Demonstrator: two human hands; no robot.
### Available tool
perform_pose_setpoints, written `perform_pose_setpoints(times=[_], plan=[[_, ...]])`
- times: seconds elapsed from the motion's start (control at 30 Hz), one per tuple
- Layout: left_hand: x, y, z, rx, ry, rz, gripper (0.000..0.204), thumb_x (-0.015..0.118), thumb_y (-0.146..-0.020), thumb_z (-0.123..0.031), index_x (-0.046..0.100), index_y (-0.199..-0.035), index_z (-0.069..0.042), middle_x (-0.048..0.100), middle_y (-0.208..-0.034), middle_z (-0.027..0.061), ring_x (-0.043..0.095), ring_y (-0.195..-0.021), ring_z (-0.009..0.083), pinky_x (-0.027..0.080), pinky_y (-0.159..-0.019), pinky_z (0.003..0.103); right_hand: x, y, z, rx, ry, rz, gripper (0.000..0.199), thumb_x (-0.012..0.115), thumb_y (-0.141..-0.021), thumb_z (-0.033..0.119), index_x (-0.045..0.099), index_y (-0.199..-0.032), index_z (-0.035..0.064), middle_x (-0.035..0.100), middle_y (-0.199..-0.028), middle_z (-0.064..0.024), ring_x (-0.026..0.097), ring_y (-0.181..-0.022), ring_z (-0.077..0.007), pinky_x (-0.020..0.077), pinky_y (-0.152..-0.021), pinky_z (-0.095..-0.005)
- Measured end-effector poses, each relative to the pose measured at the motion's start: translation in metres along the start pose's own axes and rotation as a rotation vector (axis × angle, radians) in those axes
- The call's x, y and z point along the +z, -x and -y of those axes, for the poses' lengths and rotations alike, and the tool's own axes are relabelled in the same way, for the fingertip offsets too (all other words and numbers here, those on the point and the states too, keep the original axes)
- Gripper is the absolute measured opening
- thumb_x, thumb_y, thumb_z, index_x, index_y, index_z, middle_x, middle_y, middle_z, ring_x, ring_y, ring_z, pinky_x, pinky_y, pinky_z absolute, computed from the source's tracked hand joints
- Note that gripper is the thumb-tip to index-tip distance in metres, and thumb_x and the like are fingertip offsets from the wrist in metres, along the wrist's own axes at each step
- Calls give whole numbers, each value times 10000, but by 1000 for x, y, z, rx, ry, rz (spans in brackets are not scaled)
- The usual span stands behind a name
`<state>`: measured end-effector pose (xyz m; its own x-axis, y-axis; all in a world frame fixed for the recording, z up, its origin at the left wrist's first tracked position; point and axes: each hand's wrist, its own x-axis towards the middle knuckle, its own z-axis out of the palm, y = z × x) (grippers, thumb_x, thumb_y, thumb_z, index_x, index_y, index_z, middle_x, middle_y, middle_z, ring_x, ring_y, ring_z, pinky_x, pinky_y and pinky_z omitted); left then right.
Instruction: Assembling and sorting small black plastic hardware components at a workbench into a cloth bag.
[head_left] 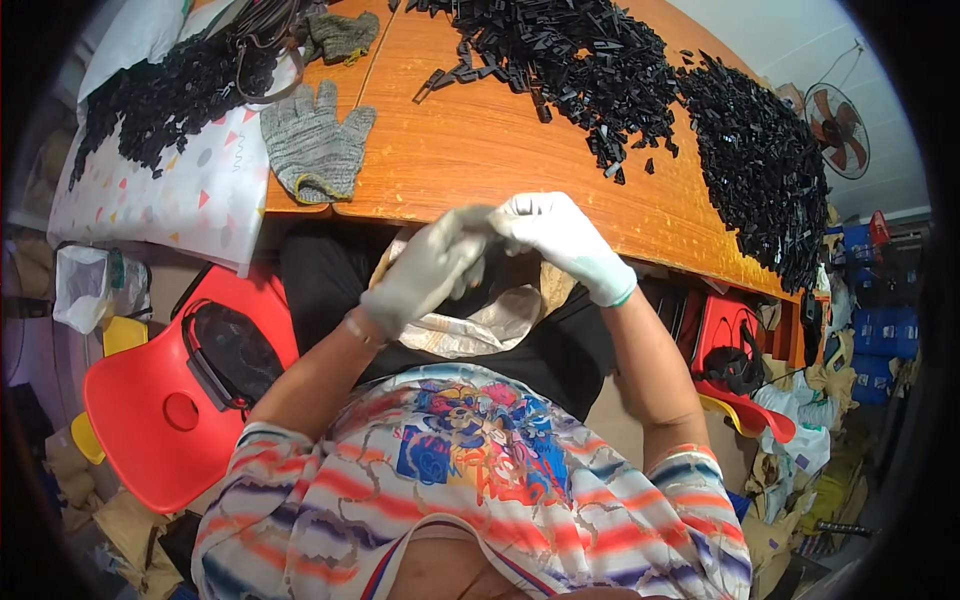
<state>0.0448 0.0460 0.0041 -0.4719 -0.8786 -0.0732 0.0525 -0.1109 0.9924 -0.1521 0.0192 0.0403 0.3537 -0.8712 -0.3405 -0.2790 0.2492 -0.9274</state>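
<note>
Currently, in the head view, the left hand (428,264) and the right hand (558,238) meet at the fingertips, just off the near edge of the wooden tabletop (430,165). Both wear pale work gloves. Fingers on each are bent inward and narrowly spaced; the left is blurred. Whether a small item is pinched between them cannot be told.

Directly below the hands, a pale woven sack (470,335) lies across the lap, its mouth partly hidden by the gloves.

Small black pieces are noted in three heaps: a large central heap (570,65) beyond the hands, slightly to their right; a right-hand heap (755,160) farther right, near the edge; and a left-hand heap (180,100) well left, on a patterned white sheet (190,215). A few pieces lie loose on the near side of the central heap.

Beyond the left hand, a grey knit glove (318,145) lies flat, fingers pointing away. Left of and below the hands is a red chair (150,400); far right, beyond the tabletop, a fan (838,130).
</note>
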Motion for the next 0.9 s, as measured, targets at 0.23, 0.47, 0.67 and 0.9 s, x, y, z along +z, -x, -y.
perform_pose_setpoints(times=[0.23,0.47,0.67,0.9], plan=[[-44,23,-23,316,-941,-167,278,602,-860,-178,634,-1105,-50,670,-967,145,647,-899,322,513,-783,378,-81,-5,-24,-200,1113,-880,161,628,-832,266,702,-880,132,684,-872,-108,657,-811,-317,515,-736,-399],[-82,-78,-27,325,-1248,-451,285,578,-886,-209,576,-1146,-91,620,-1103,123,588,-1036,304,486,-872,424,-103,-21,-28,96,1219,-898,264,630,-858,299,659,-1024,96,649,-1005,-151,638,-912,-330,501,-785,-417],[-93,-144,-25,186,-1376,-455,335,604,-873,-179,574,-1195,-95,614,-1136,115,571,-1067,288,476,-895,423,-81,-45,-23,-222,907,-812,214,631,-880,250,681,-1054,137,672,-995,-71,651,-887,-262,501,-788,-353],[-84,-133,-26,204,-1346,-387,224,580,-882,-162,604,-1086,-74,636,-1010,116,618,-937,317,505,-813,437,-76,-29,-34,-266,784,-812,171,647,-871,225,702,-992,118,685,-991,-93,663,-901,-248,510,-799,-319]])
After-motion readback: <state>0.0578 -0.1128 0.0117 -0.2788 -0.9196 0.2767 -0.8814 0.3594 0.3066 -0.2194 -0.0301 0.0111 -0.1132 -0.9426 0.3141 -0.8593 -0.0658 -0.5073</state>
